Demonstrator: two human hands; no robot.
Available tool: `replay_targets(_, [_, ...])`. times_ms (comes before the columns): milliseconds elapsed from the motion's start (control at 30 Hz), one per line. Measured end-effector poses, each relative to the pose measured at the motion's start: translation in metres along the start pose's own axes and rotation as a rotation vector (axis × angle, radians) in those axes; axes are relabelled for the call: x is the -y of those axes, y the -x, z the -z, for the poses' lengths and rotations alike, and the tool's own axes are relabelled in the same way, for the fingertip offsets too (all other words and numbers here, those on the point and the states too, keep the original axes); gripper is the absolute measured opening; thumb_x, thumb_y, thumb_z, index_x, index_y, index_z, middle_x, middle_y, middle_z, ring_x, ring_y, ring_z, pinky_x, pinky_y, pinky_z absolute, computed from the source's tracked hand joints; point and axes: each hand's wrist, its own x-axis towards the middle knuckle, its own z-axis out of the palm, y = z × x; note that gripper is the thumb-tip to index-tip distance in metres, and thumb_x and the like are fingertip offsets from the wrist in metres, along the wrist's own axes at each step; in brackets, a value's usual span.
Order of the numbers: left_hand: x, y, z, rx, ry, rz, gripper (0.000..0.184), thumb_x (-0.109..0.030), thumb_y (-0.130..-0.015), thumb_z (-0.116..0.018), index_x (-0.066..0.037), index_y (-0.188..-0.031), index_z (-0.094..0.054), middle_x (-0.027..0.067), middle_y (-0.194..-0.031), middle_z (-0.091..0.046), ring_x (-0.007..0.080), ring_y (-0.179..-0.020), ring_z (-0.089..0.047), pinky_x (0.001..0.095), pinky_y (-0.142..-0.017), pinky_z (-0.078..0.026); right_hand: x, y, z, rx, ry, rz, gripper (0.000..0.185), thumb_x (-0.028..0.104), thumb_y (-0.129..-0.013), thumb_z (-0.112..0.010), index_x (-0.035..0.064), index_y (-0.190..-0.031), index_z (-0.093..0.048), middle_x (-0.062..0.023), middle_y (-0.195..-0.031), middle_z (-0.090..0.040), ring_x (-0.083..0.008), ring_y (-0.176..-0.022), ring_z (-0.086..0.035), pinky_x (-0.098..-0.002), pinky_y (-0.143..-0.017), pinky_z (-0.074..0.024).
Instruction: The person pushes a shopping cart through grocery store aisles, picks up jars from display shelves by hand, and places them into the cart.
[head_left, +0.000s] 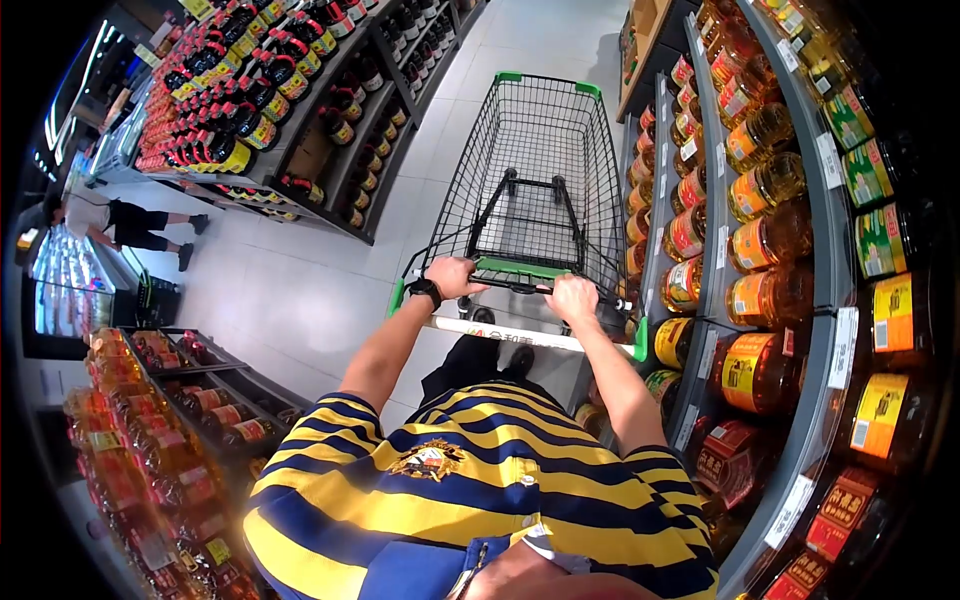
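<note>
A shopping cart (540, 120) of black wire mesh with green corner caps stands in front of me, with no goods visible in its basket. My left hand (455, 277), a dark watch (426, 291) on its wrist, is closed on the cart's rear edge beside the green child-seat flap (520, 267). My right hand (573, 298) is closed on the right side of that same edge. Both forearms pass over the white push handle (500, 331), which lies nearer my body than the hands do. The undersides of the fingers are partly hidden.
Shelves of large oil bottles (765, 240) run close along the right side. At upper left is a display of dark bottles with red caps (265, 100); more bottles (150, 450) are stacked at lower left. Another person (120, 220) with a dark cart stands at far left. Tiled floor (300, 275) lies between.
</note>
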Motion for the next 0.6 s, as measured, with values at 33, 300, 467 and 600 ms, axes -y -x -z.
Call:
replay_targets(33, [0.002,-0.007,0.002,-0.009,-0.005,-0.012,0.056,-0.064,-0.073,-0.062,-0.008,-0.078,-0.067,0.011,-0.077,-0.068,0.0313,-0.072,-0.066,0.0429,-0.064,-0.052,-0.004,-0.007,0.001,0.014,0.006,0.01,0.042,0.045,-0.077,-0.069,0.0032,-0.074,-0.066,-0.0141,-0.077,-0.066,-0.0312,-0.071,-0.067,-0.0406,-0.064,-0.0539])
replay_targets(300, [0.033,-0.086,0.021,0.015,-0.012,-0.006,0.051,-0.061,-0.072,-0.067,-0.011,-0.079,-0.07,0.0105,-0.073,-0.067,0.0311,-0.07,-0.065,0.0411,-0.063,-0.052,-0.024,-0.088,0.013,0.088,0.032,-0.017,0.035,0.038,-0.073,-0.072,0.0037,-0.077,-0.067,-0.0135,-0.08,-0.067,-0.0301,-0.075,-0.067,-0.0406,-0.067,-0.054])
replay_targets(467, [0.061,-0.141,0.035,0.003,-0.037,-0.031,0.048,-0.059,-0.072,-0.066,-0.011,-0.075,-0.068,0.0094,-0.072,-0.067,0.03,-0.069,-0.066,0.0414,-0.062,-0.053,-0.036,-0.145,0.011,0.09,0.037,-0.055,0.034,0.038,-0.072,-0.073,0.0046,-0.078,-0.068,-0.012,-0.081,-0.067,-0.0294,-0.076,-0.067,-0.0401,-0.068,-0.0542])
replay_targets(600, [0.083,-0.183,0.047,0.02,-0.005,-0.049,0.053,-0.061,-0.072,-0.065,-0.009,-0.077,-0.066,0.0105,-0.073,-0.067,0.0304,-0.071,-0.066,0.0418,-0.063,-0.052,-0.047,-0.185,0.007,-0.032,0.029,-0.013,0.04,0.045,-0.075,-0.069,0.0049,-0.071,-0.068,-0.0129,-0.074,-0.066,-0.0297,-0.066,-0.067,-0.0401,-0.062,-0.0538])
